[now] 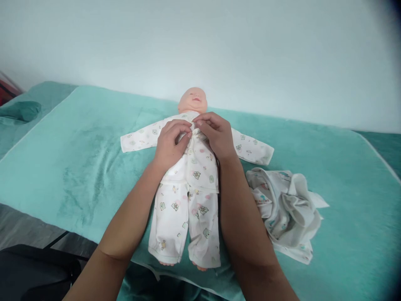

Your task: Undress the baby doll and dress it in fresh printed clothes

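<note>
A baby doll (pixel 193 100) lies on its back, dressed in a white printed shirt (pixel 203 161) and matching trousers (pixel 169 219). Both sleeves are spread out to the sides, and toes show below the trouser legs. At the upper chest, my left hand (pixel 173 140) pinches one side of the shirt's front opening. My right hand (pixel 216 131) pinches the other side, close to the left fingertips. Whatever fastening is between the fingers is too small and covered to make out.
Crumpled white printed baby clothing (pixel 286 211) lies to the right of the doll. A turquoise cloth (pixel 90 167) covers the table, with a pale wall (pixel 219 50) behind it. A black object (pixel 34 274) stands at the lower left.
</note>
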`<state>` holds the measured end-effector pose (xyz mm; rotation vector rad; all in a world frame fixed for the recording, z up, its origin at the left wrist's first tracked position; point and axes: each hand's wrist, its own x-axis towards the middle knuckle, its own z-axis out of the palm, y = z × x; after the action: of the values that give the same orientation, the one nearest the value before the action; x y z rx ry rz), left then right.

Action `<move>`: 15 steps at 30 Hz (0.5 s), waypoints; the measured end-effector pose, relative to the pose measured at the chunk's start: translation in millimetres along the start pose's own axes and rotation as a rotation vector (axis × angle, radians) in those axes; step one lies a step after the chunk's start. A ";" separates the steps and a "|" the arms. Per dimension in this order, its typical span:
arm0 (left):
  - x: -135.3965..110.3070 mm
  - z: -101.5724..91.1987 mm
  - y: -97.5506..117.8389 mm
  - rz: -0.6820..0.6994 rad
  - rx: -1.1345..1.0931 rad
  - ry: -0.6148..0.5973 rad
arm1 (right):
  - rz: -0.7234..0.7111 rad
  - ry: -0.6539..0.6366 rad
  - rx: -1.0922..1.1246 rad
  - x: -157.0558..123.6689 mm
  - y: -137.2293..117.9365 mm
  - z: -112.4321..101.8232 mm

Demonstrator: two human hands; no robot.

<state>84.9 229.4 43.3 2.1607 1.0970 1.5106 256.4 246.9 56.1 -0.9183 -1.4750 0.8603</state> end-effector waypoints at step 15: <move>1.6 0.7 4.0 -0.082 0.060 -0.090 | 0.007 0.011 -0.052 2.4 1.0 4.2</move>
<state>87.5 228.1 46.6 2.1726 1.1992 1.3479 252.2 249.5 55.8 -0.9665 -1.4913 0.8239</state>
